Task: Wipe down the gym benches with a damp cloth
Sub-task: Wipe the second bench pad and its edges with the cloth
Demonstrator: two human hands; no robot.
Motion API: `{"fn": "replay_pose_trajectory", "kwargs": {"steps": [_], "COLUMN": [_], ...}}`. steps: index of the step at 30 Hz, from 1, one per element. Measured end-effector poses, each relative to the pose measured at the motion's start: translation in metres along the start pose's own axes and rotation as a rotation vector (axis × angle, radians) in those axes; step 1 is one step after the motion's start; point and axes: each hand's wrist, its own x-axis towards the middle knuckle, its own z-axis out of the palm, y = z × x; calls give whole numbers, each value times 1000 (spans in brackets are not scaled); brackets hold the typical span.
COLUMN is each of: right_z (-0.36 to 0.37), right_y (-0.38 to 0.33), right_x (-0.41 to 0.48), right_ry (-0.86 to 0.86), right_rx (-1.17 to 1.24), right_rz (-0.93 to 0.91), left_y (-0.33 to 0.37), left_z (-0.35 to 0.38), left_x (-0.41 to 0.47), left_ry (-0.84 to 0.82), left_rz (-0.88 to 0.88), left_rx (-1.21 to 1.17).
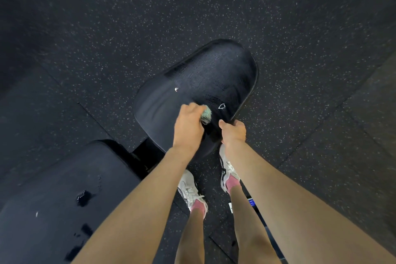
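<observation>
Filling the lower left: long pad [53, 188], black, with a few torn patches in the cover.
Left hand [188, 126]: curled round the cloth [206, 114], pushing it down on the seat pad [210, 75], centre of frame.
Cloth: teal, bunched up, poking out past the fingers.
Seat pad: black; upper right part looks darker and streaky, left part matte.
Right hand [233, 132]: gripping the seat pad's near right edge.
Floor [300, 28]: dark speckled rubber all around.

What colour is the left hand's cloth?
Pale green; the fluffy cloth shows best in head view.
</observation>
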Motion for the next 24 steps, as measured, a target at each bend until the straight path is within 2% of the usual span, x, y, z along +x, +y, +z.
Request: {"fn": "replay_pose_trajectory", "kwargs": {"steps": [4, 6, 8, 10, 17, 22, 24], "right_z": [3, 3, 4, 8, 19, 21, 22], "right_y": [-2, -5, -9, -16, -21, -20, -21], "right_x": [-1, 0, -1, -8, -13, -11, -11], "right_ry": [47, 65, 78, 85, 115, 134, 142], "right_rx": [19, -19, -93, -200, -304, -276, -268], "right_rz": [-13, -15, -8, 16, 54, 44, 41], "left_y": [-3, -10, -19, -28, -54, -51, -47], "left_z": [-4, -15, -32, -50, -78, -58, -50], "left_x": [-6, -1, 12, 33, 96, 87, 76], "left_ry": [-195, -126, 48, 149, 169, 201, 198], "left_rz": [53, 2, -121, -198, -343, -341, -276], "left_rx": [-89, -148, -186, -153, 114, 91, 55]}}
